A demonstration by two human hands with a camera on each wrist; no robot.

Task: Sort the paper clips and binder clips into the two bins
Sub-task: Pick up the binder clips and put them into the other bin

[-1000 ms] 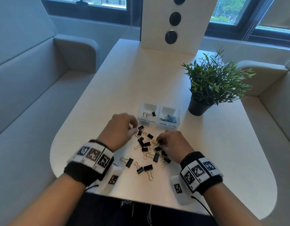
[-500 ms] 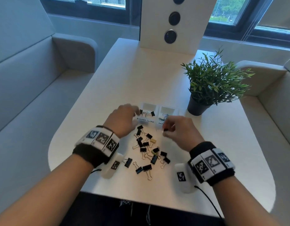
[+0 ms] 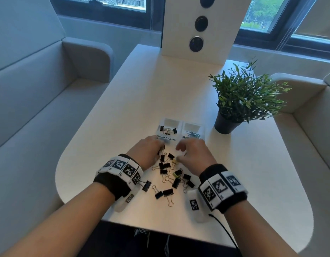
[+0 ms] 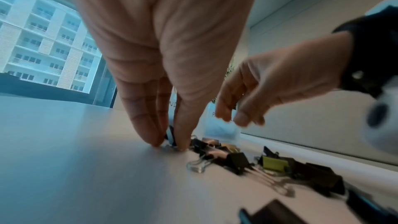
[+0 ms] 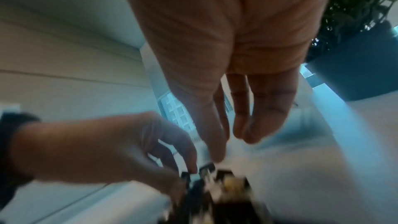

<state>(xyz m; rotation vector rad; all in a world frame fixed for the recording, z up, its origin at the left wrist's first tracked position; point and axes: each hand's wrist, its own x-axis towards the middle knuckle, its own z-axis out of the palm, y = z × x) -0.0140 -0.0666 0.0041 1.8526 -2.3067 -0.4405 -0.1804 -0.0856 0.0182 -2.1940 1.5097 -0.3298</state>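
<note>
Several black binder clips, plus a yellow one, lie in a pile (image 3: pixel 168 171) (image 4: pixel 237 157) on the white table (image 3: pixel 123 127). My left hand (image 3: pixel 159 152) (image 4: pixel 170 144) is at the pile's far end, fingertips on the table, pinching a black binder clip (image 4: pixel 171 134). My right hand (image 3: pixel 180 154) (image 5: pixel 232 144) hovers beside it with relaxed fingers and holds nothing. Just beyond stand two small white bins: the left binder-clip bin (image 3: pixel 167 139) holds a few binder clips, the right paper-clip bin (image 3: pixel 193 123) holds blue paper clips (image 3: pixel 193 135).
A potted plant (image 3: pixel 242 97) stands to the right of the bins. A white upright panel with round black sockets (image 3: pixel 197 26) rises at the table's far end. Grey sofa seats (image 3: pixel 40 101) flank the table. The rounded table edge is close to my body.
Half a second ago both hands were up at the bins. They have come back down to the pile's far end, and the left hand has pinched a binder clip.
</note>
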